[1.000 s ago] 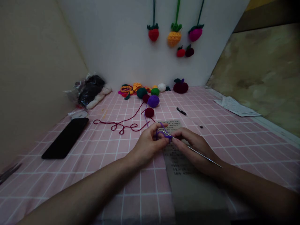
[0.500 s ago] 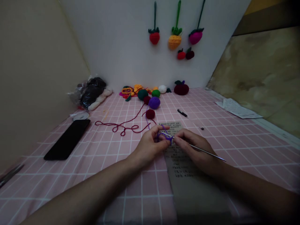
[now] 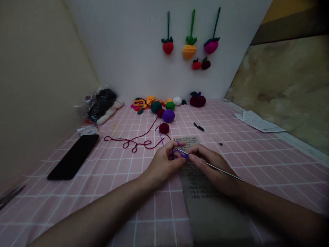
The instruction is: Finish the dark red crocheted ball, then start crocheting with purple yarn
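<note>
Between the two sets of fingertips sits a small loop of purple yarn (image 3: 177,153), pinched closed by the left hand (image 3: 164,163) with one turn wound over its raised forefinger. The right hand (image 3: 212,164) is closed on a thin metal crochet hook (image 3: 218,168), whose tip is now in the loop while its shaft slants back over the wrist. Compared with a second ago the hands sit a little closer together and the hook lies flatter, so the stitch looks to be in the middle of being worked rather than finished.

From the loop the purple strand runs up to a purple ball (image 3: 168,116). A dark red ball (image 3: 163,128) lies just beside that strand, its own red yarn (image 3: 133,141) trailing in loose curls to the left. Under the right hand lies a sheet of printed paper (image 3: 195,178).

All of it rests on a pink checked cloth (image 3: 123,178). A black phone (image 3: 74,157) lies at the left, a plastic bag of yarn (image 3: 101,103) beyond it, and small crocheted pieces (image 3: 151,102) line the back edge. More papers (image 3: 257,120) lie at the right. Crocheted fruits (image 3: 190,49) hang on the white wall behind.
</note>
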Demonstrator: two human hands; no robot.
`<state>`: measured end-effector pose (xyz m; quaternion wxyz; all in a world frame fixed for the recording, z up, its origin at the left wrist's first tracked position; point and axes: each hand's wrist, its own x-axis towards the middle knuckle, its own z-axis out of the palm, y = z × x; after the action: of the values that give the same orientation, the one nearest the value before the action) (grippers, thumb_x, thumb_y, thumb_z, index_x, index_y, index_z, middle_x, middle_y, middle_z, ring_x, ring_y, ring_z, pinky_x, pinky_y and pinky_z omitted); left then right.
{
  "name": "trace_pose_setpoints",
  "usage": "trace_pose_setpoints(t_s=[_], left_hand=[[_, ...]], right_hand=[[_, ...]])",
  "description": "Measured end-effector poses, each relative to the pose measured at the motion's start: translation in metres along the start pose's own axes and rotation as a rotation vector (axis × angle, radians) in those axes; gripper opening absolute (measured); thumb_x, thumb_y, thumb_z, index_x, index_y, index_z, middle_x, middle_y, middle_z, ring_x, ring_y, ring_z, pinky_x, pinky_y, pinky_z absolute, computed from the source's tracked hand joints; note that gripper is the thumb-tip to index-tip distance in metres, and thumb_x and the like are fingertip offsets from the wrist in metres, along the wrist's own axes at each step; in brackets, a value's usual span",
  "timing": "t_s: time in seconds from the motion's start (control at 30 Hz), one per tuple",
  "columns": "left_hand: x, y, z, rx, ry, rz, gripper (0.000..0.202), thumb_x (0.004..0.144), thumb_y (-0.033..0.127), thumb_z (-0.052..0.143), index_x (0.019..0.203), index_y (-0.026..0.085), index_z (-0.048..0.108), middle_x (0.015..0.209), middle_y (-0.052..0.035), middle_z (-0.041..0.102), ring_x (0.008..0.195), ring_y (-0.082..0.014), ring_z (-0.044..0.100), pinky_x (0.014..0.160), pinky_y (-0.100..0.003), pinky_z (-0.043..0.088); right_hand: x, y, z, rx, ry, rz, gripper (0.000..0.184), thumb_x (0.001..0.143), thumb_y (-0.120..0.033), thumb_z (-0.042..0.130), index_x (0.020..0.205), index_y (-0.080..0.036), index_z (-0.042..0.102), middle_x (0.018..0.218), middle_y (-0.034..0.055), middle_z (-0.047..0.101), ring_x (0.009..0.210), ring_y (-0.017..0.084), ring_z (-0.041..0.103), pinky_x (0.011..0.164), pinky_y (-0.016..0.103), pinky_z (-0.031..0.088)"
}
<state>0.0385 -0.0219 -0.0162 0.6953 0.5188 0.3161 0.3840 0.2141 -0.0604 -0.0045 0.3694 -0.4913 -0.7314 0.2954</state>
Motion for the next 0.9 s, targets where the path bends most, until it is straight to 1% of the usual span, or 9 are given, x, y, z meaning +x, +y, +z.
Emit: trace_pose_setpoints(t_s=[0.13, 0.23, 0.33, 0.4, 0.57, 0.73, 0.9], left_hand=[[0.0009, -0.0002, -0.0004, 0.012, 0.003, 0.005, 0.051, 0.069, 0.021, 0.075, 0.116, 0.015, 0.056, 0.072, 0.0049, 0.051, 0.062, -0.0069, 0.045, 0.062, -0.022, 0.033], [0.0013, 0.0001, 0.0003, 0.001, 0.004, 0.002, 0.052, 0.069, 0.020, 0.075, 0.116, 0.014, 0.055, 0.071, 0.0053, 0.050, 0.062, -0.0062, 0.044, 0.061, -0.022, 0.033], [0.0008, 0.0003, 0.0016, -0.019, 0.003, -0.005, 0.051, 0.069, 0.019, 0.075, 0.116, 0.014, 0.055, 0.071, 0.0054, 0.050, 0.061, -0.0057, 0.043, 0.060, -0.022, 0.032], [0.0000, 0.0005, 0.0025, -0.027, 0.005, -0.007, 0.050, 0.069, 0.018, 0.075, 0.115, 0.014, 0.055, 0.070, 0.0055, 0.050, 0.061, -0.0054, 0.043, 0.060, -0.021, 0.032], [-0.0015, 0.0024, 0.0042, -0.030, 0.004, -0.009, 0.051, 0.068, 0.017, 0.075, 0.114, 0.013, 0.055, 0.070, 0.0048, 0.053, 0.062, -0.0058, 0.045, 0.062, -0.022, 0.033], [-0.0005, 0.0030, 0.0039, -0.036, 0.004, -0.006, 0.051, 0.067, 0.018, 0.075, 0.113, 0.013, 0.055, 0.070, 0.0051, 0.053, 0.061, -0.0059, 0.045, 0.061, -0.022, 0.032], [0.0004, 0.0001, 0.0025, -0.029, -0.008, -0.005, 0.048, 0.067, 0.018, 0.075, 0.112, 0.015, 0.056, 0.070, 0.0053, 0.052, 0.060, -0.0061, 0.045, 0.061, -0.022, 0.032]], right_hand=[[-0.0011, 0.0005, 0.0003, -0.013, 0.002, -0.020, 0.017, 0.096, -0.031, 0.046, 0.094, -0.021, 0.060, 0.090, 0.0012, 0.064, 0.084, 0.017, 0.058, 0.074, 0.029, 0.043], [-0.0014, 0.0006, 0.0009, -0.014, 0.011, -0.041, 0.016, 0.096, -0.030, 0.047, 0.092, -0.021, 0.060, 0.088, 0.0006, 0.063, 0.081, 0.016, 0.058, 0.072, 0.028, 0.043], [-0.0005, 0.0009, 0.0013, -0.001, 0.011, -0.047, 0.016, 0.096, -0.031, 0.047, 0.091, -0.021, 0.060, 0.087, 0.0007, 0.063, 0.080, 0.016, 0.058, 0.072, 0.028, 0.043], [0.0001, 0.0011, 0.0014, 0.013, -0.002, -0.046, 0.017, 0.096, -0.032, 0.047, 0.093, -0.022, 0.060, 0.090, 0.0013, 0.064, 0.083, 0.017, 0.058, 0.074, 0.029, 0.044], [0.0006, 0.0007, 0.0015, -0.007, 0.003, -0.039, 0.018, 0.096, -0.032, 0.046, 0.091, -0.021, 0.060, 0.091, 0.0012, 0.064, 0.084, 0.017, 0.059, 0.074, 0.029, 0.043], [-0.0004, 0.0023, 0.0007, -0.019, 0.006, -0.051, 0.016, 0.096, -0.030, 0.046, 0.093, -0.022, 0.060, 0.091, 0.0005, 0.064, 0.084, 0.016, 0.059, 0.074, 0.029, 0.043], [-0.0015, 0.0039, -0.0001, -0.019, -0.017, -0.035, 0.019, 0.097, -0.033, 0.045, 0.094, -0.022, 0.061, 0.093, 0.0012, 0.064, 0.086, 0.017, 0.059, 0.075, 0.029, 0.044]])
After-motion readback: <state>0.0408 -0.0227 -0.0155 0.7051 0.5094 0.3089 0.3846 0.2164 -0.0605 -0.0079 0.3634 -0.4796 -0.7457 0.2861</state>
